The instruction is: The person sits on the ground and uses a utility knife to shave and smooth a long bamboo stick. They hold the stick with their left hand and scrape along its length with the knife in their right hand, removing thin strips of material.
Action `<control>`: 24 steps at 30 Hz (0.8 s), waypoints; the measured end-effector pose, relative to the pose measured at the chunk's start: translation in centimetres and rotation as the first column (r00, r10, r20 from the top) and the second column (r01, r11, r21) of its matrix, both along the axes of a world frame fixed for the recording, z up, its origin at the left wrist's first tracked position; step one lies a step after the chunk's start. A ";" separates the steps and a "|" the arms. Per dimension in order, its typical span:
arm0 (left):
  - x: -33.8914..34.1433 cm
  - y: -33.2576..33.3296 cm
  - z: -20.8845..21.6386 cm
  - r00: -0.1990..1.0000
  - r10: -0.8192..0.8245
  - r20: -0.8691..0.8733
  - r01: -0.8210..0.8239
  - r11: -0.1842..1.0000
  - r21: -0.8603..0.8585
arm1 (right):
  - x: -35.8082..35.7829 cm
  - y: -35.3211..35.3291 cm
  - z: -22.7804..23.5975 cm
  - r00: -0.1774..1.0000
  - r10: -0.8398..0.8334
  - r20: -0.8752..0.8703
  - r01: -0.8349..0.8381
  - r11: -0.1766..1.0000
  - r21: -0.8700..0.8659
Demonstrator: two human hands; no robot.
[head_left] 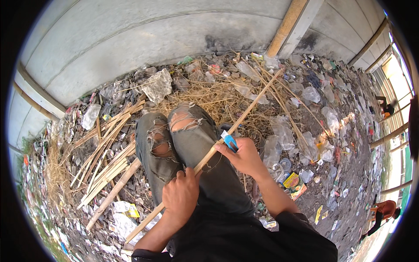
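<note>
A long, pale bamboo strip (248, 108) slants across my lap, from beside my left forearm up to the far right. My left hand (180, 192) is wrapped round its lower part, above my thighs. In my right hand (244, 158) is a blue utility knife (229, 140), its short blade lying close against the strip. The right thumb rests along the strip just below the knife. A thin curled shaving (214, 164) hangs under the strip between my two hands. My knees show through torn dark trousers (197, 144).
Split bamboo strips (104, 174) lie in a pile to the left, by a thicker bamboo pole (114, 194). Dry shavings (205, 98) and a pale rock (157, 86) lie before my knees. Plastic litter covers the ground. A grey panel wall (144, 37) stands ahead; people are far right.
</note>
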State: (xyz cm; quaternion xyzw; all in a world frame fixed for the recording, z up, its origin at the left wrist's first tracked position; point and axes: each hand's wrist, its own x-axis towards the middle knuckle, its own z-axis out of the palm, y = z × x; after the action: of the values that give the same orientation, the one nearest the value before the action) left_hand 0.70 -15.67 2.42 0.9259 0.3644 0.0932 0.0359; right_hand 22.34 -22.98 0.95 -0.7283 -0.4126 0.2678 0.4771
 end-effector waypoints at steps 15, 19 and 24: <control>-1.0 3.2 1.6 0.995 -0.036 0.093 0.067 0.935 -0.348 | 1.3 1.9 -2.4 0.819 -0.351 -0.454 0.480 0.853 0.206; -2.4 5.1 3.5 0.949 -0.027 0.314 0.149 0.916 -0.372 | 1.2 3.1 -3.5 0.726 -0.133 -0.675 0.345 0.919 0.190; -8.1 11.8 11.2 0.666 -0.091 0.740 0.114 0.993 0.020 | 1.3 3.0 -3.8 0.683 -0.131 -0.718 0.398 0.891 0.216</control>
State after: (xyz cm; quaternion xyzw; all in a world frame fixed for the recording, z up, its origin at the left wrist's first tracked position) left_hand -7.41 -3.91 13.63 0.8273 0.2673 0.4526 0.1981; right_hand 23.61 -20.02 -2.81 -0.5306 -0.1358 0.3655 0.7526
